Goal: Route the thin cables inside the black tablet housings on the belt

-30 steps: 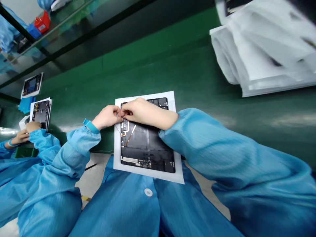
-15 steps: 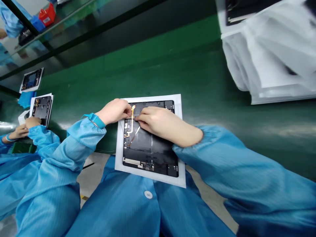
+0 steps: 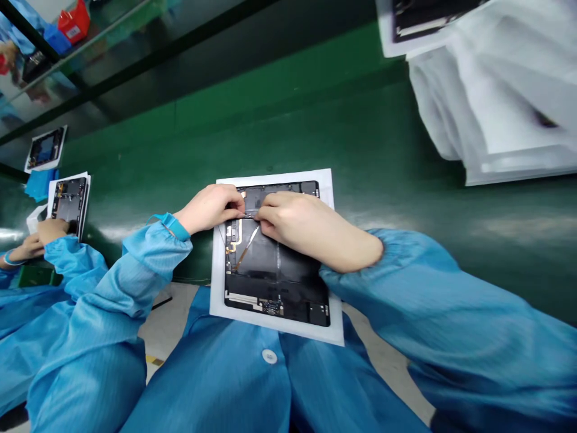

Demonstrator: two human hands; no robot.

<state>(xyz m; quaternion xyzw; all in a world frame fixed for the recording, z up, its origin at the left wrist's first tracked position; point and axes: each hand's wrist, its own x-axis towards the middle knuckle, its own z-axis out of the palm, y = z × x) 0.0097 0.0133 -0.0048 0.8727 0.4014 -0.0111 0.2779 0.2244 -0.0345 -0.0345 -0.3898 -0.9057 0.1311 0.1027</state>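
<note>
Our black tablet (image 3: pixel 293 264) lies with its inside parts showing, on a white sheet (image 3: pixel 218 270) that sticks out past the near edge of the green counter (image 3: pixel 360 150). A thin gold strip (image 3: pixel 247 248) slants on its left side. To the right we see a pile of soft white wraps (image 3: pixel 509 102). To the left, another person's hands (image 3: pixel 50 230) are at a second tablet (image 3: pixel 71 201), near a green box (image 3: pixel 39 276). Farther off, a red bin (image 3: pixel 74 23) sits beside a blue bin (image 3: pixel 57 39); we can't tell what's inside. Our left hand (image 3: pixel 211 206) and right hand (image 3: pixel 291 219) meet over the tablet's far left part. Each grip has its fingers bent and bunched, but we can't tell if they pinch anything.
</note>
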